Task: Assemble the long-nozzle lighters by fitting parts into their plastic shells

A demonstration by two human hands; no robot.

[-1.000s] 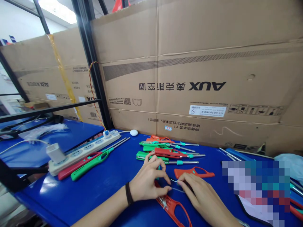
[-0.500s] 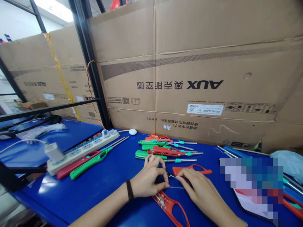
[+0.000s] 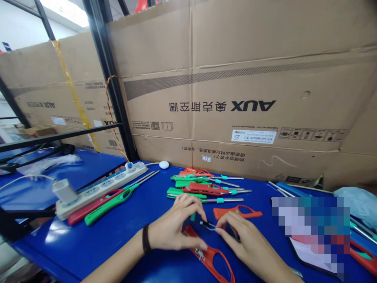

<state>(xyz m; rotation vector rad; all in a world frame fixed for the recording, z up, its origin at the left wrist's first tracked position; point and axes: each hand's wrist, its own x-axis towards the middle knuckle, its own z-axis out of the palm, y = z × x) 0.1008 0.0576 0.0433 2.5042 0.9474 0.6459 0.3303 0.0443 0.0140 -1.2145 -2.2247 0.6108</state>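
My right hand [image 3: 244,236] pinches a thin pale wire [image 3: 211,228] that leads to a small black part with a metal end [image 3: 203,223], which looks like a lighter's igniter. My left hand [image 3: 178,222] has its thumb and fingers apart, the thumb over an orange lighter casing half [image 3: 213,257] with clear and white parts inside. A small teal piece [image 3: 193,216] shows below the left fingers. Beyond my right hand lies another orange casing half [image 3: 235,212]. Several red and green gas lighters [image 3: 203,188] with metal tubes lie stacked behind the left hand.
A white power strip [image 3: 97,190] with a plugged-in charger runs along the left, beside a red lighter [image 3: 88,208] and a green lighter [image 3: 108,206]. A large cardboard sheet [image 3: 206,86] stands behind the blue table. A pixelated patch covers things at right, near a pale blue bag [image 3: 356,204].
My left hand has opened and moved slightly left, away from the wire. The black part now shows, hanging from the wire in my right hand.
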